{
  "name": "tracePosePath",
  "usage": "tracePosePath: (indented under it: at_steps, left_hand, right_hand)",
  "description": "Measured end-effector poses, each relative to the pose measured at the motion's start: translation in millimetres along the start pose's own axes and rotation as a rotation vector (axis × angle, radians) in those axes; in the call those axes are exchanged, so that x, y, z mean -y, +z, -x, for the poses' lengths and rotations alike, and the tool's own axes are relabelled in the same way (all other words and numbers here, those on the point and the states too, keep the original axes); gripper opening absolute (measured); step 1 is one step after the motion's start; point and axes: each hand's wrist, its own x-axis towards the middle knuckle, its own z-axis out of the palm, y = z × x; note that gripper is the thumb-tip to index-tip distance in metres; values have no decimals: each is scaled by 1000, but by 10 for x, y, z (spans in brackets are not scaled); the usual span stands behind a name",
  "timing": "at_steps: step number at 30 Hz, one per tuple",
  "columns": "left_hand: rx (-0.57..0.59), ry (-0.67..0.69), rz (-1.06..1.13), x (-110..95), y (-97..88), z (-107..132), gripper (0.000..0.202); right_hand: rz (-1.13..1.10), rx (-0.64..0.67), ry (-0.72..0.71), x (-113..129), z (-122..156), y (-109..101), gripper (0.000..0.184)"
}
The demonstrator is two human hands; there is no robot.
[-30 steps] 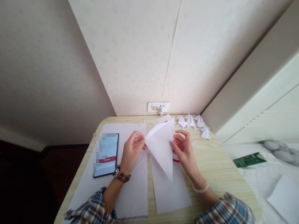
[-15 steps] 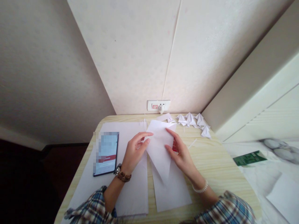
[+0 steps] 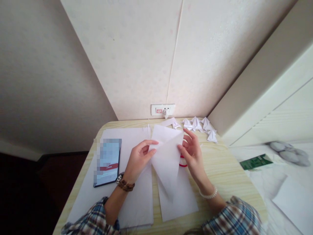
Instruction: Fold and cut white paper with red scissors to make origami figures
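Observation:
A white sheet of paper (image 3: 165, 153), partly folded over on itself, is held up above the table. My left hand (image 3: 141, 156) pinches its left edge between thumb and fingers. At the right edge, my right hand (image 3: 192, 151) has its thumb on the front, with the other fingers curled at and behind the edge. Beneath the held sheet lies another white sheet (image 3: 178, 209). Part of a red-rimmed thing (image 3: 183, 164), its kind hidden, shows beside my right palm. Left of my left hand, a phone (image 3: 107, 163) with a lit screen rests on a paper stack (image 3: 137, 209).
Several folded white paper pieces (image 3: 195, 124) stand along the table's back right. A wall socket (image 3: 163, 110) with a white plug is behind the table (image 3: 227, 182). To the right, a green packet (image 3: 256, 161) and another paper sheet (image 3: 293, 202) lie on a pale surface.
My right hand has shifted from the front of the sheet to its right edge, fingers now curled. My left hand keeps its pinch. The view has moved slightly.

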Motion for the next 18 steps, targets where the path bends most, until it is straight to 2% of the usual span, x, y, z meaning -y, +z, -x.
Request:
tracePosePath:
  at_steps: [3,7,10,14,18]
  left_hand:
    - [30,-6,13,-7,9,-4,17]
    - [19,1,63,-21,21,0,13]
    - [-4,-4,123,-35,25,24,17]
    - [51,-71,168,-63,20,47,14]
    - [87,-131,106,-58,25,25,20]
  right_hand:
    - [-69,-45,6,-12,-29,-12,50]
    - [-126,-71,43,-31,-41,-17,39]
    - [-147,-95,69,-43,-44,-26,33]
    - [-160,-116,84,-46,-48,-32,28]
    - [-160,-118,89,-38,-56,-26,26]
